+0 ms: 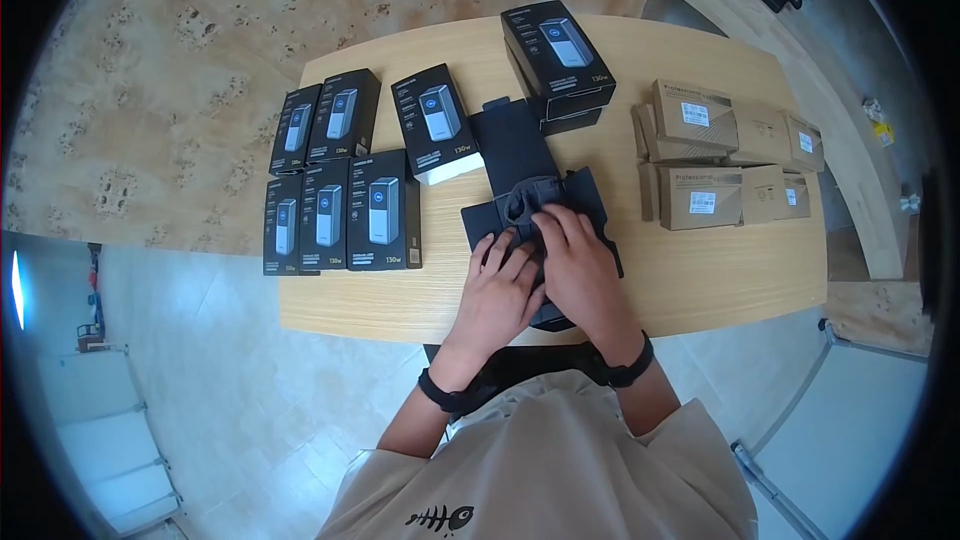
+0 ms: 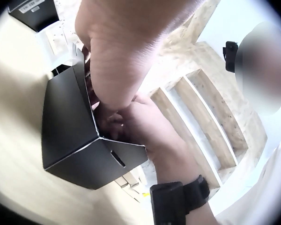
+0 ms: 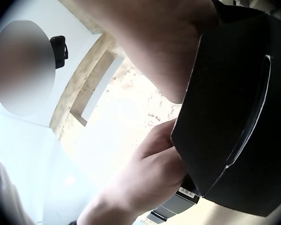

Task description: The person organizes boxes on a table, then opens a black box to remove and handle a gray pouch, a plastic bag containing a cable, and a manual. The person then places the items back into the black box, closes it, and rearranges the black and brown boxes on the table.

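An opened black cardboard box [image 1: 513,145] lies in the middle of the table, its long lid flap pointing away and its side flaps spread. At its mouth sits a dark grey, soft-looking bundle [image 1: 532,196] with a loop-like fold. My left hand [image 1: 497,288] reaches over the near left side, fingers spread and angled down into the box. From the right, my right hand [image 1: 582,272] bends its fingers at the bundle's near edge; I cannot tell whether they pinch it. Both wrist views show the box wall [image 2: 70,126] hiding most fingertips.
Several black printed boxes [image 1: 384,210] stand on the left, with one box [image 1: 437,125] close to the lid flap. More black boxes [image 1: 560,50] are stacked at the back. Brown cartons [image 1: 703,198] are piled on the right. The table's front edge [image 1: 340,332] runs near my wrists.
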### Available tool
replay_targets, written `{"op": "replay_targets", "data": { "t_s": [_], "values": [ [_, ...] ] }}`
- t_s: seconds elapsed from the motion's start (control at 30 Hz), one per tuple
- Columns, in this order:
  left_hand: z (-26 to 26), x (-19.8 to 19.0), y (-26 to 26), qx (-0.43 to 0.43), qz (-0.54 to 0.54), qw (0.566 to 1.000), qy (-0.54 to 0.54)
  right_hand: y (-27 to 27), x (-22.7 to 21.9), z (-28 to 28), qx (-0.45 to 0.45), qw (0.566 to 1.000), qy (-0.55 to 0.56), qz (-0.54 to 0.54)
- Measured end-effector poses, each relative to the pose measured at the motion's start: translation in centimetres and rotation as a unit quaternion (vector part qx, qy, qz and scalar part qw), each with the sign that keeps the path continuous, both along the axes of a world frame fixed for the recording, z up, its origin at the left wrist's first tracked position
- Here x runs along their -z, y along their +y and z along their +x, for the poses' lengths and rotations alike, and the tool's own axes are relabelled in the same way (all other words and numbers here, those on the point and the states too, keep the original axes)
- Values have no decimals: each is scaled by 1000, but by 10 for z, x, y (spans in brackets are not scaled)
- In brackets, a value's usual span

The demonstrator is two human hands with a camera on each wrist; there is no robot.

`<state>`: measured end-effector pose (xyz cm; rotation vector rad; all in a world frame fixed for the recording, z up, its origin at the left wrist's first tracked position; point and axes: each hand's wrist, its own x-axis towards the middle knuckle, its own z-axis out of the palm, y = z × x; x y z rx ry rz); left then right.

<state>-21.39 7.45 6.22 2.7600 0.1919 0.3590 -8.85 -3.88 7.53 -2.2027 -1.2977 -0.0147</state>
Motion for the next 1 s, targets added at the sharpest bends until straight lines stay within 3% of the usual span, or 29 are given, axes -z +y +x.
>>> {"op": "replay_targets", "data": {
  "t_s": [0.2,0.4,0.57,0.77,0.83,1.0],
  "values": [
    [0,5,-1,7,21,999,43,7,17,7,-61,993,-99,-20],
    [-5,11,1,12,14,999,37,11,21,-5,-37,985,-151,-80],
    [-7,10,2,17,-5,1000,8,10,23,-3,-52,988,-131,-68],
    [-10,0,8,9,-108,993,-39,21,16,2,-60,989,-61,-120],
    [-12,-5,10,-41,-247,967,-36,26,14,7,-68,985,-42,-156],
    [-4,-8,12,-55,-132,989,-45,25,19,8,-64,990,-47,-116]
  ]
}}
